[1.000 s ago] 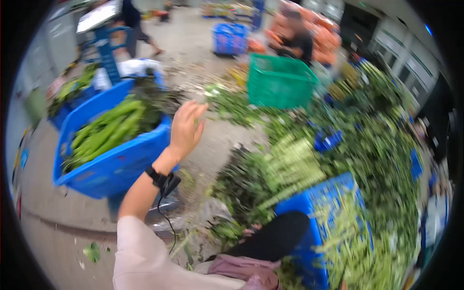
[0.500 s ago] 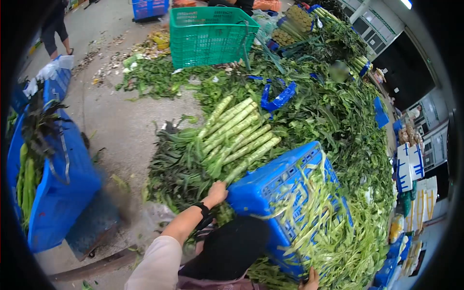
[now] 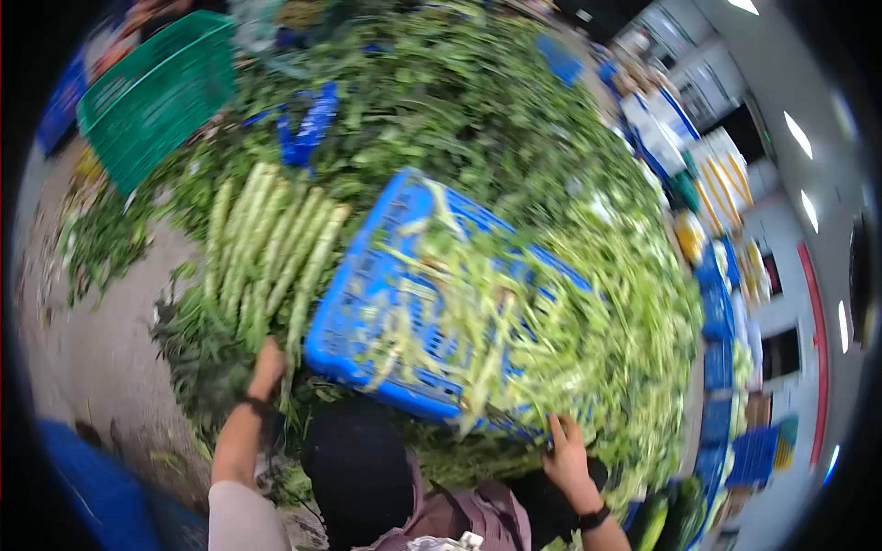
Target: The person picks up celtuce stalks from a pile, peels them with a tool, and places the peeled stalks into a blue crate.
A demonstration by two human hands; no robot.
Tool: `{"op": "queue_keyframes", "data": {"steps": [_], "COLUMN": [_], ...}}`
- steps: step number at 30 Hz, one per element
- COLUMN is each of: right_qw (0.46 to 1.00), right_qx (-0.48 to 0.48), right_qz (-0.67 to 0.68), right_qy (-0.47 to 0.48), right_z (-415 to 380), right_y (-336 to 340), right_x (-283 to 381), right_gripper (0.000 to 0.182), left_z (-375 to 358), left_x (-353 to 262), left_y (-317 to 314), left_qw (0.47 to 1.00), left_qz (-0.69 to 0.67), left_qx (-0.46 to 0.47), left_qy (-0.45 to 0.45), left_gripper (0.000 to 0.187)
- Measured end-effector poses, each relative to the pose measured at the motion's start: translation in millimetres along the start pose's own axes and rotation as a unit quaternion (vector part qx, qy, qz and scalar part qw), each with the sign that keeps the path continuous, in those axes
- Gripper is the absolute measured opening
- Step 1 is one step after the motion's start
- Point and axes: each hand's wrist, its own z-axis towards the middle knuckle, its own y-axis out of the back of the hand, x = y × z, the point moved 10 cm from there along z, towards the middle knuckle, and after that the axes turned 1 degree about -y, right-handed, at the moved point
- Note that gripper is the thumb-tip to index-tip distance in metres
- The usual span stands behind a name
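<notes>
My left hand (image 3: 267, 367) is closed at the leafy lower end of a row of peeled-looking celtuce stems (image 3: 274, 234), and it appears to grip one stem. Dark celtuce leaves (image 3: 207, 354) spread below the row. Beside the stems lies an overturned blue plastic crate (image 3: 344, 335), strewn with pale green peel strips (image 3: 478, 312). My right hand (image 3: 568, 455) is at the crate's near right edge, fingers curled round something thin and dark that blur keeps me from making out.
A large heap of green leaves (image 3: 459, 110) rises beyond the crate. A green basket (image 3: 161, 101) stands at the far left, and a blue strap (image 3: 312, 124) lies past the stems. Blue crates (image 3: 719, 367) line the right side, near dark green gourds (image 3: 680, 519).
My view has swung to the right, so the crate, stems and green basket sit further left. My right hand has come fully into sight. The left hand stays by the stems' lower ends.
</notes>
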Motion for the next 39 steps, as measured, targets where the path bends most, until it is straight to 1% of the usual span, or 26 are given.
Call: {"op": "queue_keyframes", "data": {"steps": [1, 4, 5, 6, 7, 9, 10, 11, 12, 13, 14, 15, 18, 20, 21, 23, 25, 27, 29, 30, 33, 34, 35, 36, 37, 39], "right_qw": [1.0, 0.999, 0.999, 0.997, 0.994, 0.963, 0.945, 0.922, 0.915, 0.856, 0.729, 0.696, 0.656, 0.635, 0.636, 0.603, 0.606, 0.652, 0.649, 0.656, 0.659, 0.793, 0.888, 0.949, 0.933, 0.928], "right_qx": [-0.008, -0.006, -0.001, 0.0, 0.0, -0.045, -0.029, -0.016, -0.026, -0.025, -0.034, -0.061, -0.051, -0.031, -0.04, -0.064, -0.085, -0.082, -0.076, -0.052, -0.019, -0.033, -0.048, -0.167, -0.207, -0.278], "right_qz": [-0.016, -0.017, -0.011, -0.011, -0.012, -0.072, -0.059, -0.048, -0.054, 0.215, 0.47, 0.551, 0.577, 0.624, 0.62, 0.684, 0.691, 0.659, 0.671, 0.667, 0.644, 0.474, 0.282, 0.046, 0.01, 0.079], "right_qy": [0.002, -0.027, -0.036, -0.072, -0.109, -0.256, -0.319, -0.383, -0.399, -0.469, -0.497, -0.457, -0.484, -0.454, -0.458, -0.405, -0.385, -0.366, -0.35, -0.35, -0.389, -0.383, -0.359, -0.264, -0.293, -0.236], "right_z": [-0.6, -1.7, -2.5, -6.7, -12.5, -35.9, -53.0, -72.4, -85.0, -107.1, -124.6, -126.2, -145.0, -141.7, -142.3, -129.2, -118.4, -105.9, -96.7, -95.0, -96.2, -91.6, -85.1, -80.9, -82.9, -83.0], "right_y": [3.0, 0.7, -1.2, -4.2, -6.5, 2.3, -0.9, 2.1, 16.7, 7.2, -2.6, 11.1, 22.4, 16.3, 16.4, 22.5, 29.1, 33.0, 29.7, 25.1, 12.6, 30.6, 49.3, 67.0, 82.2, 91.3], "right_x": [0.1, -23.6, -34.2, -58.0, -87.5, -165.4, -206.5, -238.4, -247.4, -259.2, -251.2, -229.7, -205.5, -195.4, -195.5, -183.3, -174.1, -172.7, -173.6, -172.5, -171.9, -173.7, -171.1, -165.4, -154.8, -149.2], "right_gripper": [0.08, 0.084, 0.085, 0.085, 0.084, 0.085, 0.074, 0.064, 0.064, 0.05, 0.037, 0.025, 0.025, 0.019, 0.019, 0.02, 0.023, 0.028, 0.033, 0.037, 0.048, 0.052, 0.055, 0.059, 0.056, 0.05], "left_z": [0.0, -3.3, -4.6, -5.8, -31.7, -13.4, -37.5, -25.9, -3.0, 26.2, 24.2, 16.1, -17.5, -17.6, -16.3, -36.6, 7.8, 9.2, 10.5, 5.4, -22.0, -63.0, -61.0, -57.5, -51.4, -78.7], "left_x": [24.8, 39.9, 36.2, 30.0, -18.4, -2.3, -39.1, -35.4, -5.1, 33.9, 39.3, 28.5, -5.7, 3.3, 12.0, -18.8, 42.5, 42.4, 32.1, 27.8, -6.1, -53.8, -44.4, -17.9, -9.6, -31.5], "left_y": [6.3, 19.1, 6.8, -1.3, 1.7, -12.4, -9.3, -27.4, -55.3, -73.1, -68.5, -61.1, -39.0, -35.1, -29.8, -17.5, -38.6, -33.6, -31.3, -26.8, -11.4, 4.9, 4.4, -3.6, -11.9, -26.9], "left_qw": [0.994, 0.996, 0.997, 0.996, 0.993, 0.992, 0.997, 0.985, 0.962, 0.954, 0.948, 0.959, 0.961, 0.957, 0.957, 0.937, 0.958, 0.966, 0.982, 0.975, 0.982, 0.973, 0.973, 0.959, 0.942, 0.95], "left_qz": [-0.084, -0.092, -0.057, -0.022, -0.007, 0.05, 0.067, 0.149, 0.228, 0.264, 0.249, 0.232, 0.21, 0.227, 0.188, 0.304, 0.264, 0.241, 0.182, 0.22, 0.184, 0.206, 0.207, 0.25, 0.293, 0.265], "left_qx": [0.0, 0.004, 0.045, 0.084, 0.117, -0.029, -0.001, 0.006, 0.013, -0.032, -0.101, -0.114, -0.169, -0.138, -0.18, -0.116, -0.067, -0.027, 0.005, -0.009, -0.033, 0.04, 0.037, 0.064, 0.091, 0.125], "left_qy": [0.072, 0.007, -0.004, -0.014, -0.016, -0.111, -0.029, -0.088, -0.151, -0.141, -0.174, -0.113, 0.069, 0.116, 0.124, 0.126, 0.086, 0.094, 0.049, 0.036, 0.015, 0.094, 0.089, 0.116, 0.139, 0.103], "left_gripper": [0.042, 0.036, 0.043, 0.049, 0.05, 0.043, 0.042, 0.038, 0.034, 0.023, 0.019, 0.021, 0.029, 0.044, 0.053, 0.059, 0.065, 0.065, 0.065, 0.067, 0.069, 0.067, 0.067, 0.062, 0.058, 0.056]}}
